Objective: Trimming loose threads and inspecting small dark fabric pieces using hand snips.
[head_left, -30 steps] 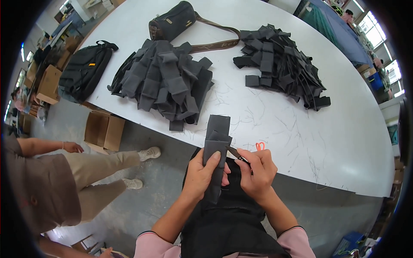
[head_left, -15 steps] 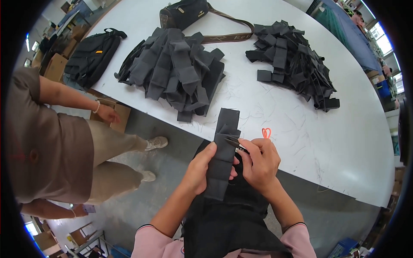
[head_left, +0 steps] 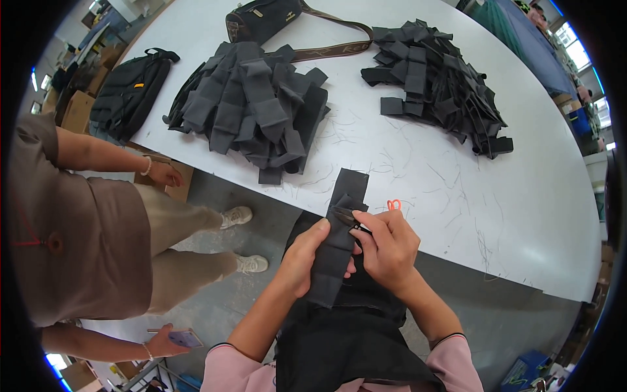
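My left hand (head_left: 305, 253) grips a dark grey fabric strip (head_left: 334, 251), thumb on top and fingers curled beneath it. The strip has folded sections and reaches over the table's near edge. In my right hand (head_left: 390, 250) is a pair of thread snips (head_left: 359, 227), its pointed blades lying against a fold of the strip. An orange-red loop (head_left: 393, 204) shows just beyond my right knuckles; whether it belongs to the snips I cannot tell.
On the white table (head_left: 418, 173) lie two heaps of dark strips, one left (head_left: 251, 108) and one right (head_left: 444, 88), amid loose threads. A black bag (head_left: 261, 19) and a backpack (head_left: 134, 91) lie beyond. At left stands a person (head_left: 91, 242) holding a phone (head_left: 186, 338).
The snips' blades have shifted slightly left and lower onto the strip's fold. The person at left has brought the phone forward into fuller view. My view has shifted slightly.
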`<action>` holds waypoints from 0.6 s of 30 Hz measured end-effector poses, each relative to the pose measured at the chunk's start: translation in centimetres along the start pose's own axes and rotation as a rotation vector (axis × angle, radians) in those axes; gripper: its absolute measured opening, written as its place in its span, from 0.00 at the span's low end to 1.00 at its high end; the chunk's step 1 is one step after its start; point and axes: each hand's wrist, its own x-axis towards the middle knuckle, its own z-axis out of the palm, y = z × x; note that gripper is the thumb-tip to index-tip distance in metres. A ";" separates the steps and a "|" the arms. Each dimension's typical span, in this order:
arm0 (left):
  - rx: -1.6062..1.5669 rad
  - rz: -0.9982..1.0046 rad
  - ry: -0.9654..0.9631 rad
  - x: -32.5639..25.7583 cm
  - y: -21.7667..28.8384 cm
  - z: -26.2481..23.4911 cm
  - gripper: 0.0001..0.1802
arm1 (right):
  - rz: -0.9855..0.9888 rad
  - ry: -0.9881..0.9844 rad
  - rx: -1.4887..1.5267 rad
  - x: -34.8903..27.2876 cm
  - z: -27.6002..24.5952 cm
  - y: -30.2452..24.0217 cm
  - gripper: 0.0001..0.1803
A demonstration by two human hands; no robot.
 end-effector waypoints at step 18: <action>0.121 -0.002 0.019 0.5 -0.9 -0.7 0.24 | 0.096 0.126 0.032 -1.7 -0.5 0.1 0.15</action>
